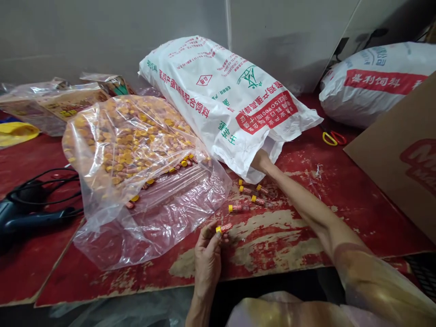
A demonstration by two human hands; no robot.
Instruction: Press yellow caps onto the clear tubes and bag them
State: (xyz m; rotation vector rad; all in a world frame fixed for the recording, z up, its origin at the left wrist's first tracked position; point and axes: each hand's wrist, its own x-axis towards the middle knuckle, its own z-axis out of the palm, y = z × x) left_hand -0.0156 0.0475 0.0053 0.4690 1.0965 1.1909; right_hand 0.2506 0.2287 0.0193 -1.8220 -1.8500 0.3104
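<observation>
My left hand (pixel 208 254) pinches a small red vial with a yellow cap (pixel 223 227) above the worn red board (pixel 272 240). My right arm reaches into the open mouth of a large white woven sack (pixel 225 97); the right hand (pixel 260 161) is mostly hidden inside, so its fingers do not show. A few loose vials (pixel 250 194) lie on the board just in front of the sack's mouth. A big clear plastic bag (pixel 136 150) full of yellow-capped vials lies to the left of the sack.
A dark heat gun with black cable (pixel 30 209) lies at the left. Yellow-and-red scissors (pixel 332 137) rest beside a second white sack (pixel 374 81). A cardboard sheet (pixel 402 154) leans at the right. Packaging bags (pixel 51 106) sit at the back left.
</observation>
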